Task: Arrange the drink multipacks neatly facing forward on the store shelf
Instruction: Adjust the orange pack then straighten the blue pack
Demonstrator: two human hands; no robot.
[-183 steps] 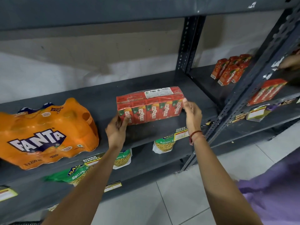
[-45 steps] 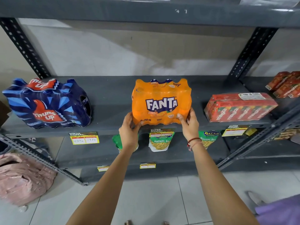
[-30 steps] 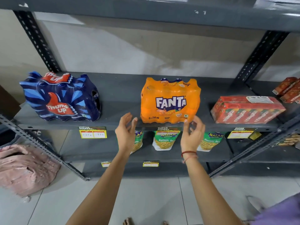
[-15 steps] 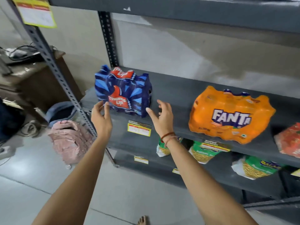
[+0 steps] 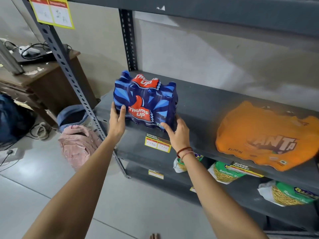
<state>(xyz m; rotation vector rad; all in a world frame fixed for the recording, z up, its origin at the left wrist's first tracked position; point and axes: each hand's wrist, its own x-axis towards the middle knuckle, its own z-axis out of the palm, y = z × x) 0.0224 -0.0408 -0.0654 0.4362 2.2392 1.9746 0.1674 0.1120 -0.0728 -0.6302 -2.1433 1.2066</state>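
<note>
Both hands are clamped on the blue Thums Up multipack (image 5: 145, 100): the left hand (image 5: 117, 122) wraps its lower left corner, thumb on the front, while the right hand (image 5: 178, 133) cups its lower right corner. The pack sits at the front edge of the grey shelf (image 5: 198, 104), near its left end, logo facing out. The orange Fanta multipack (image 5: 265, 135) lies further right along that edge, well apart.

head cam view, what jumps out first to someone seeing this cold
The dark blue Thums Up multipack at the shelf's left end, gripped by the left hand and right hand at its lower corners. Then the bright orange Fanta multipack, blurred, further right on the same shelf.
</note>
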